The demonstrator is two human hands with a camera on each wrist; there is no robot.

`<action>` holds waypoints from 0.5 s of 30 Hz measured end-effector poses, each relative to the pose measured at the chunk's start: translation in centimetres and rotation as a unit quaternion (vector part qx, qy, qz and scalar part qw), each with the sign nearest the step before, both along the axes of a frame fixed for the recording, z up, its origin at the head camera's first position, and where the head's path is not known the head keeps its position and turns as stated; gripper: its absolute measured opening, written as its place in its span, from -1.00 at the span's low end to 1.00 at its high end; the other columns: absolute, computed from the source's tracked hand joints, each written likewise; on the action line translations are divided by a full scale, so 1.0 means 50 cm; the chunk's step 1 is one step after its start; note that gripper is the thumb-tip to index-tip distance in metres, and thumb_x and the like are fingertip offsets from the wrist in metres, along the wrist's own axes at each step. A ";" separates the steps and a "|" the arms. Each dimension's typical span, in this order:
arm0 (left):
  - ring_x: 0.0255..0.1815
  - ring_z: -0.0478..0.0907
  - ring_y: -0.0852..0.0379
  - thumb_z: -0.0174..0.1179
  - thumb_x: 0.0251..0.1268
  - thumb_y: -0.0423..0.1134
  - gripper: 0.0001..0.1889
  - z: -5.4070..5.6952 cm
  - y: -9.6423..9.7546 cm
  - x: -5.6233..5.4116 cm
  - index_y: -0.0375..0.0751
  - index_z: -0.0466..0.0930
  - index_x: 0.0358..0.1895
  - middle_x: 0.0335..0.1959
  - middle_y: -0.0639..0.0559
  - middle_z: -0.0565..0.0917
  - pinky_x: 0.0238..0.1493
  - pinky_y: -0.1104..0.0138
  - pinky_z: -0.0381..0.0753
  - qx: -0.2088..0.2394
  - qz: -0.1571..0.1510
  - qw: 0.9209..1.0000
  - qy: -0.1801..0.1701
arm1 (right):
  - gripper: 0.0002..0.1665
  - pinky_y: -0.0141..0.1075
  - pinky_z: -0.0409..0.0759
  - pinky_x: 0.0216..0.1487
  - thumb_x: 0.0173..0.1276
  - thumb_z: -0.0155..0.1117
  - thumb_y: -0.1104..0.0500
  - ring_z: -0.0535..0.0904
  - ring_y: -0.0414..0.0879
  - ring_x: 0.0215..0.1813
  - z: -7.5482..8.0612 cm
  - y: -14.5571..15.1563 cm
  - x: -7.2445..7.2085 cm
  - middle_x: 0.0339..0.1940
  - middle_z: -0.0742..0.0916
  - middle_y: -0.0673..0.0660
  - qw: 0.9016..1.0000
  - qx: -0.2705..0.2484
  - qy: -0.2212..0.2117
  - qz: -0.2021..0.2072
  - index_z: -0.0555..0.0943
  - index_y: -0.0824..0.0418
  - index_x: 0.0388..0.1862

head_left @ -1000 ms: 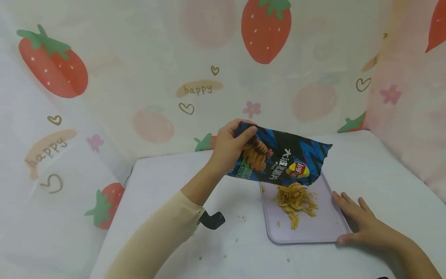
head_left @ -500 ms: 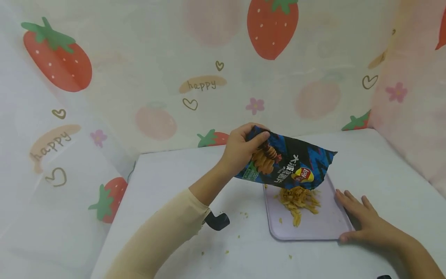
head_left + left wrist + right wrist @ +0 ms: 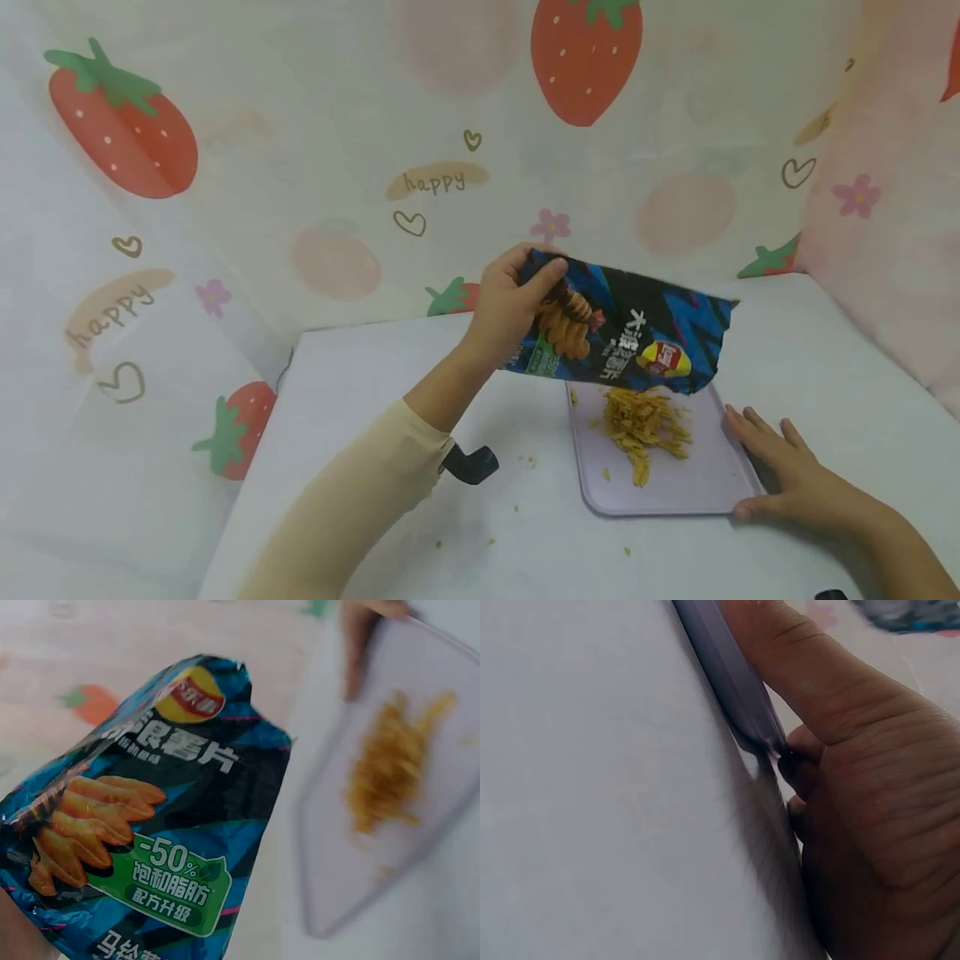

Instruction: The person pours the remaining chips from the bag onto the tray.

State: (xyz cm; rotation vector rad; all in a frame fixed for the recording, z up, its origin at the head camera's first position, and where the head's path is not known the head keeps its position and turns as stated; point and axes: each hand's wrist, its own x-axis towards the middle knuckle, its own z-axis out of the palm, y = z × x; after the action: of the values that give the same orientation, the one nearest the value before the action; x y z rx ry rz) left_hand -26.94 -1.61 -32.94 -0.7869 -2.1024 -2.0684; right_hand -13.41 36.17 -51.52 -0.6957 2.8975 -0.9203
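My left hand (image 3: 501, 308) grips a blue and black potato chip bag (image 3: 675, 310) by its left end, thumb on the printed front. The bag is held tilted above a pale purple tray (image 3: 705, 483), its torn right end lowest over the tray's far part. Broken yellow potato chips (image 3: 645, 425) lie heaped on the tray; the bag hides the tray's far edge. My right hand (image 3: 798, 479) rests against the tray's right side, fingers extended and thumb by the near corner. In the right wrist view, the thumb (image 3: 810, 667) touches the tray's rim (image 3: 727, 667).
Small chip crumbs (image 3: 491, 542) are scattered on the white table (image 3: 390, 533) left of and in front of the tray. A black curved piece (image 3: 472, 465) sticks out by the left sleeve (image 3: 352, 500). Strawberry-printed sheeting (image 3: 337, 125) stands behind the table.
Between half a second ago and now, the bag has risen slightly in my left hand, showing more of the chip heap. My right hand stays at the tray's side.
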 end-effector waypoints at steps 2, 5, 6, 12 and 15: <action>-0.19 0.64 0.19 0.24 0.50 -0.18 -0.80 -0.011 0.009 0.006 -0.19 0.70 0.01 -0.14 0.01 0.71 -0.12 0.37 0.66 -0.046 -0.010 0.999 0.007 | 0.46 -0.10 -0.77 0.53 0.01 0.64 -0.20 -0.47 -0.64 0.54 0.002 0.003 0.000 0.66 0.15 0.38 1.000 0.002 -0.003 -0.002 -0.04 0.11 0.71; -0.18 0.65 0.18 0.23 0.51 -0.16 -0.79 -0.015 0.017 0.014 -0.17 0.70 0.02 -0.12 0.00 0.72 -0.11 0.35 0.66 -0.082 -0.019 0.996 0.024 | 0.46 -0.01 -0.77 0.52 0.03 0.64 -0.20 -0.48 -0.50 0.61 0.004 0.004 0.001 0.64 0.15 0.42 1.000 0.003 -0.018 -0.006 -0.06 0.10 0.72; -0.18 0.65 0.17 0.23 0.51 -0.15 -0.79 -0.012 0.018 0.014 -0.16 0.70 0.02 -0.12 0.01 0.72 -0.11 0.34 0.67 -0.079 -0.019 0.996 0.032 | 0.45 0.01 -0.78 0.52 0.04 0.63 -0.20 -0.48 -0.43 0.63 0.005 0.004 0.001 0.65 0.15 0.42 1.000 0.003 -0.024 -0.006 -0.06 0.09 0.72; -0.19 0.66 0.17 0.24 0.51 -0.13 -0.79 -0.016 0.021 0.009 -0.14 0.71 0.03 -0.13 0.01 0.73 -0.11 0.33 0.68 -0.089 -0.030 0.995 0.035 | 0.45 0.03 -0.77 0.52 0.06 0.62 -0.20 -0.44 -0.20 0.70 0.010 0.001 -0.006 0.65 0.14 0.43 0.999 0.002 -0.032 -0.007 -0.08 0.07 0.72; -0.17 0.67 0.14 0.24 0.51 -0.14 -0.78 -0.012 0.015 0.011 -0.15 0.70 0.03 -0.11 -0.02 0.73 -0.08 0.32 0.69 -0.076 -0.018 0.997 0.025 | 0.45 0.06 -0.78 0.51 0.06 0.62 -0.21 -0.44 -0.15 0.70 0.013 -0.001 -0.010 0.64 0.13 0.44 0.999 0.003 -0.037 -0.006 -0.09 0.07 0.72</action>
State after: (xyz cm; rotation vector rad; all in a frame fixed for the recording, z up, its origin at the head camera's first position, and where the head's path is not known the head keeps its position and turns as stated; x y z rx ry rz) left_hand -26.39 -0.86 -33.52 -0.8926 -2.2564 -1.9009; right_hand -13.89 36.14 -50.85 -0.6295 2.8424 -0.9171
